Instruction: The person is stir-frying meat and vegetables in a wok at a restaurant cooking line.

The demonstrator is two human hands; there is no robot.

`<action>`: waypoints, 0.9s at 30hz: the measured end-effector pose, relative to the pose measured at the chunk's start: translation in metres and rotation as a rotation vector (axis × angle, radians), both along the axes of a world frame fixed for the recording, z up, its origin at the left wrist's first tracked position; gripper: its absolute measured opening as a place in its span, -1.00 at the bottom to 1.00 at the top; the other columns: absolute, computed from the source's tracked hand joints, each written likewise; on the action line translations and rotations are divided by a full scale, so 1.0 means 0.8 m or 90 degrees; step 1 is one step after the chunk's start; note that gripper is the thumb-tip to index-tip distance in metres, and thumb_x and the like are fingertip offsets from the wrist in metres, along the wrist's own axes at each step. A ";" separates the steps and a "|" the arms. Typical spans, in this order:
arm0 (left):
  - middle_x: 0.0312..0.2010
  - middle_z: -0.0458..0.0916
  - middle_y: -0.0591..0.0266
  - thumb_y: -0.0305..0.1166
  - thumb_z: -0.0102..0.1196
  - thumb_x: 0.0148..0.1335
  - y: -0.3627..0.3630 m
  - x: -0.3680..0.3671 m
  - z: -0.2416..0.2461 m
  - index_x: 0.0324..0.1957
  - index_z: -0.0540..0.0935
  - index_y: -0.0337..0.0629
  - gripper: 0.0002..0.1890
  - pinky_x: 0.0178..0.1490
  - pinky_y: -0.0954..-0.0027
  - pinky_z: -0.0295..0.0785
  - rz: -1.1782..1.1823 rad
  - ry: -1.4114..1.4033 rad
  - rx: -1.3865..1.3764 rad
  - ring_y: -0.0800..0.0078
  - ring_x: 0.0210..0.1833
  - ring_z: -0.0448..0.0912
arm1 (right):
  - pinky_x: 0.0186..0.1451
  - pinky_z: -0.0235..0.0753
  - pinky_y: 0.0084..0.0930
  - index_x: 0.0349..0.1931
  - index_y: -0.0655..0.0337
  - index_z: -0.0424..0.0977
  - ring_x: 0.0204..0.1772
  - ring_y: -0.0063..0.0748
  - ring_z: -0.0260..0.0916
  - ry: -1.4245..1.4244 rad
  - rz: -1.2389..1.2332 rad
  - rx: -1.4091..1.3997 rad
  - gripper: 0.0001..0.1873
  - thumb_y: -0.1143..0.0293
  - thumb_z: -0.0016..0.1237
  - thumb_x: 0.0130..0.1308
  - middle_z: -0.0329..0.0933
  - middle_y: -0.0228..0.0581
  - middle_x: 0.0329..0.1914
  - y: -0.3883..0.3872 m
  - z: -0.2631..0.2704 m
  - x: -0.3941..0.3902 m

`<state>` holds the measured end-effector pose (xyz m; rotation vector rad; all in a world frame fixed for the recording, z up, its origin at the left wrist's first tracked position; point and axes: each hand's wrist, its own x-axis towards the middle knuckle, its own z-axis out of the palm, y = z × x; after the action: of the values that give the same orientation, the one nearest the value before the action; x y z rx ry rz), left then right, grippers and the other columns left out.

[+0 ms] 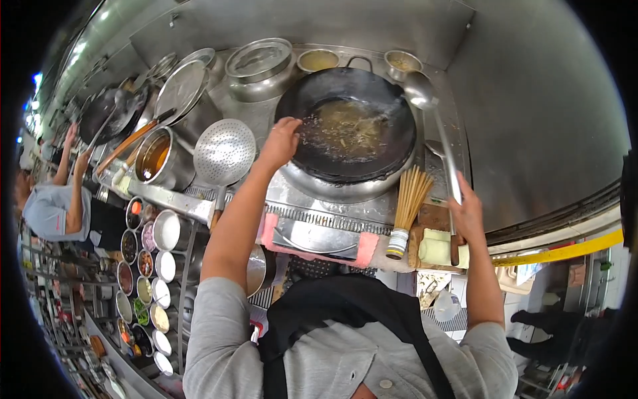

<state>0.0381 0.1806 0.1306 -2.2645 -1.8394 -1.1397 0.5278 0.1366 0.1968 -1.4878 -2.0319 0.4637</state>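
My right hand is closed around the metal handle of a ladle, whose bowl is at the right rim of a black wok. Bubbling, yellowish liquid with small pieces in it fills the wok's middle, and faint steam rises. At the wok's left rim is my left hand, fingers bent; whether it grips the rim or pinches something is not plain. Under my right hand lies another utensil with a wooden handle end. A bamboo wok brush stands just left of that hand.
A perforated skimmer and a pot of brown liquid stand left. Behind are a lidded pot and metal bowls. Several ingredient containers line the lower left. Another person works at a wok farther left. A folded cloth lies right.
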 end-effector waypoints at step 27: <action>-0.04 0.51 -0.20 -0.12 0.37 -0.07 -0.316 -0.084 -0.148 0.13 0.41 -0.29 -0.26 0.08 0.05 0.43 0.335 -0.494 -0.241 -0.04 0.01 0.53 | -0.08 0.52 -0.25 0.52 0.15 -0.11 0.11 -0.18 0.39 0.323 -0.130 -0.466 -0.01 0.34 0.10 0.07 0.28 -0.05 0.30 -0.075 -0.188 -0.093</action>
<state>-0.0289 -0.0724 0.0122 -1.3242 -2.8840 -1.8109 0.4533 0.0765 0.0466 -1.7115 -1.3407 1.4405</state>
